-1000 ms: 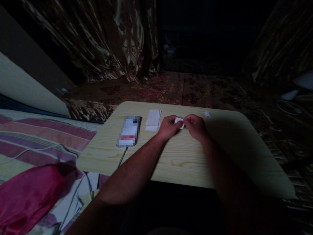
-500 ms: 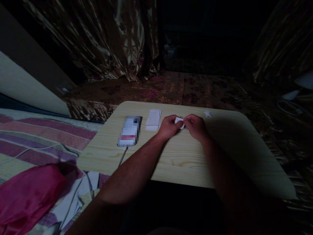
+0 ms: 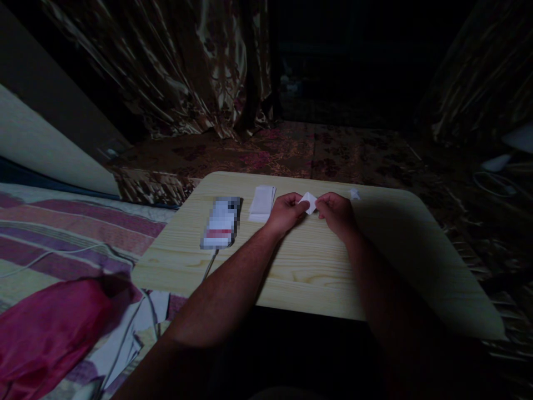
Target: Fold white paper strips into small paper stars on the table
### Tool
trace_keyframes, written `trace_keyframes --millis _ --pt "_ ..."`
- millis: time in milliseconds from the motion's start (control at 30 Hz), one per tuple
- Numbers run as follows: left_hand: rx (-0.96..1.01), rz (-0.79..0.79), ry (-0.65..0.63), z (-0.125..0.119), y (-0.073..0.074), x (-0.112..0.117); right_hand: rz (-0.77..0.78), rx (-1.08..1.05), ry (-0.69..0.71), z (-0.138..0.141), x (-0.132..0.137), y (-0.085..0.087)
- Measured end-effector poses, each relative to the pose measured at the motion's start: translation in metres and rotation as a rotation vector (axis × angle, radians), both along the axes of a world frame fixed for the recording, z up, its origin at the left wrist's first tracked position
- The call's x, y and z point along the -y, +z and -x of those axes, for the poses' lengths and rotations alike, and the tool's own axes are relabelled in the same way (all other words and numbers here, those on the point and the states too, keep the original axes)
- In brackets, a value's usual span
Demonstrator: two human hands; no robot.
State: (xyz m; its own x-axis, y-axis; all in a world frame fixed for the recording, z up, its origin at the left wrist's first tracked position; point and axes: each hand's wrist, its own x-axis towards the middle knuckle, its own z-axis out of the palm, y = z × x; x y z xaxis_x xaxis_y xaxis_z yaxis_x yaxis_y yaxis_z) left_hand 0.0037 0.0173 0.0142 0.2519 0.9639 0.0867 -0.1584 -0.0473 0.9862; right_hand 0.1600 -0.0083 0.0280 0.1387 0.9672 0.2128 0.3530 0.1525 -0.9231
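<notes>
A small piece of folded white paper [image 3: 308,202] is held between my two hands, just above the wooden table [image 3: 316,272]. My left hand [image 3: 287,213] pinches its left side, thumb on top. The fingers of my right hand [image 3: 335,211] are closed on its right corner. To the left of my left hand lies a stack of white paper sheets [image 3: 262,202]. Beyond my right hand sits a small folded white paper shape [image 3: 354,194], pointed like a star.
A blurred-out phone [image 3: 220,223] with a cable lies on the table's left part. Left of the table are a striped bed cover [image 3: 137,222], a pink cloth [image 3: 58,328] and white paper scraps [image 3: 120,350]. Patterned curtains [image 3: 233,66] hang behind.
The paper between my hands has turned and now shows more of its face as a diamond. Both hands have shifted slightly, and my right hand's fingers have moved a little along its edge.
</notes>
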Motion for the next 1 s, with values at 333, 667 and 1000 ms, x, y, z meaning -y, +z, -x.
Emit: trace_keyframes --millis 333,667,1000 --pt "0.103 0.095 -0.08 0.002 0.006 0.001 0.029 -0.015 0.094 0.0 0.004 0.003" --pt "0.162 0.113 -0.188 0.004 0.003 0.0 0.048 -0.1 0.222 -0.005 0.005 0.004" --pt "0.215 0.152 -0.199 0.004 0.009 0.003 -0.009 -0.199 0.307 -0.009 0.001 -0.006"
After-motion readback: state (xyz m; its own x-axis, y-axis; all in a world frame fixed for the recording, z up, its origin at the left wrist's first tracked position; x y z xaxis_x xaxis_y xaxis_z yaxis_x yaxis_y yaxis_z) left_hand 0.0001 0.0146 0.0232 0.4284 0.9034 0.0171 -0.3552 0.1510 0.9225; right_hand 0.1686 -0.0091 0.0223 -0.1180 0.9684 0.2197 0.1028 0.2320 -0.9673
